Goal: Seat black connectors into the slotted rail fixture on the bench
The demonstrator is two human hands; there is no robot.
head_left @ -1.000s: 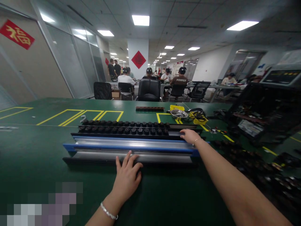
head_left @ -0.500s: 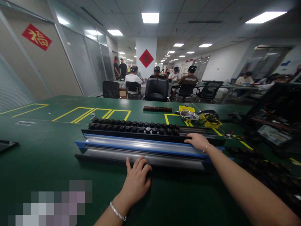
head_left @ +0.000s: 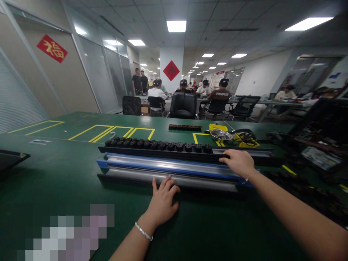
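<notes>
My right hand (head_left: 240, 162) pinches the front wall of a long black channel (head_left: 261, 159) near its right part. A row of black round parts (head_left: 163, 145) lies along this channel, with a bare stretch at the right. In front of it lies a long channel with blue edges (head_left: 174, 166) and a shiny inside. Nearest me is another channel, dark-edged with a grey inside (head_left: 201, 183). My left hand (head_left: 164, 197) rests with spread fingers on the front edge of that nearest channel, fingertips on its rim. Both front channels show no parts inside.
Behind the channels are a dark strip (head_left: 185, 127), a metal bowl (head_left: 220, 135), a yellow bin (head_left: 218, 127) and black cables (head_left: 246, 137). Dark parts (head_left: 304, 188) lie at the right. A black tray (head_left: 12, 159) stands at left. Seated people (head_left: 221, 92) work beyond.
Two rows of black parts showed before; now they appear as one row. My right hand and the black channel have shifted right. The view has shifted a little; my left hand stays on the near rim.
</notes>
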